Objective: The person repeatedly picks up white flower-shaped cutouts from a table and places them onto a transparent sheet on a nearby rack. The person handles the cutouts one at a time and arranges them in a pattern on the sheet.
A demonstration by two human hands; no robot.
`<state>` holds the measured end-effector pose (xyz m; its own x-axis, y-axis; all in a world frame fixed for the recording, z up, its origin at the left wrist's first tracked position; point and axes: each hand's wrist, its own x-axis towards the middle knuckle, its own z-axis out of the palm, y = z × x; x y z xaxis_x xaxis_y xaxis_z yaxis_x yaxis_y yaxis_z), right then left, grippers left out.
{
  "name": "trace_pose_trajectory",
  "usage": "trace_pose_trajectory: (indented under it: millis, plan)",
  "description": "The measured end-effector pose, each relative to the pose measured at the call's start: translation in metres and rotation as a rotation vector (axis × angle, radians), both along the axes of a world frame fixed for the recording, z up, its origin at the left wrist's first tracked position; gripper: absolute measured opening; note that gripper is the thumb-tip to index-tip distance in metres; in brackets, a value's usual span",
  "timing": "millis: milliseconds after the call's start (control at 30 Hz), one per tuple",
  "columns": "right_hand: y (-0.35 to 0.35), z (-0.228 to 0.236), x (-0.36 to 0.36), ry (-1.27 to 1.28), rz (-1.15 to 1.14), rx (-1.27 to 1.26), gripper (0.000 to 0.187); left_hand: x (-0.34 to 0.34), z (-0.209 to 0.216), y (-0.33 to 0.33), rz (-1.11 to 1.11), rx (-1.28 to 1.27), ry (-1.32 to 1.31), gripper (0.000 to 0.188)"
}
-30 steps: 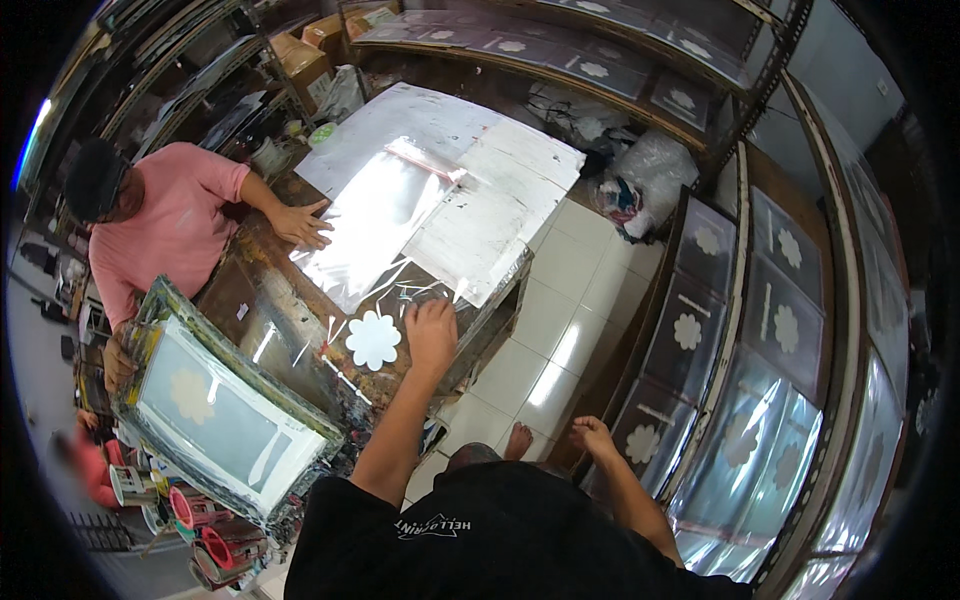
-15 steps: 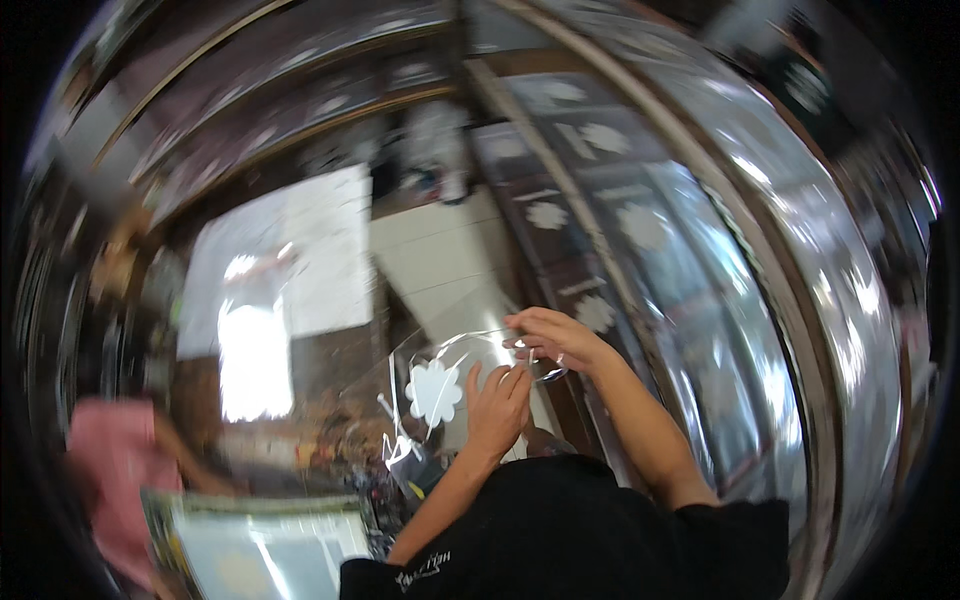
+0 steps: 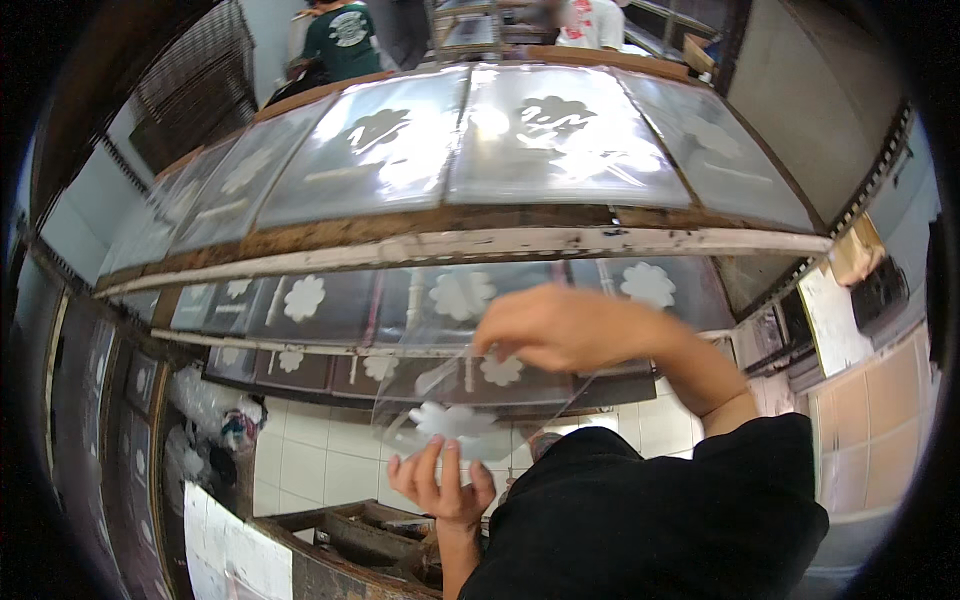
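Observation:
A thin clear plastic sheet [image 3: 400, 436] with a white scalloped flower shape hangs tilted in front of my body. My right hand [image 3: 565, 328] is above it, closed in a pinch at its upper part, with the forearm reaching in from the right. Lower down, my left hand [image 3: 445, 485] is palm up with its fingers apart, fingertips at the sheet's lower edge beside the flower shape. The sheet's right part is hard to make out against the things behind it.
A shelf rack with a white metal rail [image 3: 480, 244] spans the view ahead. Its upper tier holds shiny clear sheets [image 3: 560, 130]; lower tiers hold dark panels [image 3: 400, 300] with pale flower shapes. A wooden bench [image 3: 370, 575] is at lower left. Two people stand beyond the rack.
My view has swung right from the bench to face the rack. My hands, together on the sheet before, are now apart, the right one higher. The sheet has moved with me.

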<state>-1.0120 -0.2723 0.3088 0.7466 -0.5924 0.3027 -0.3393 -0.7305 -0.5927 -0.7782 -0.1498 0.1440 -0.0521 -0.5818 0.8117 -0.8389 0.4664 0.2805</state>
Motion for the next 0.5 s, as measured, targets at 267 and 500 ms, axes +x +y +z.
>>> trace_pose_trajectory:
  millis: [267,500]
  plan:
    - [0.03,0.191,-0.182,0.214,-0.628,-0.214,0.02,-0.003,-0.053,-0.067,0.004,0.127,0.273,0.018]
    - [-0.001,0.292,-0.304,0.017,-0.603,0.067,0.026,-0.038,-0.175,-0.061,-0.002,0.571,0.375,0.013]
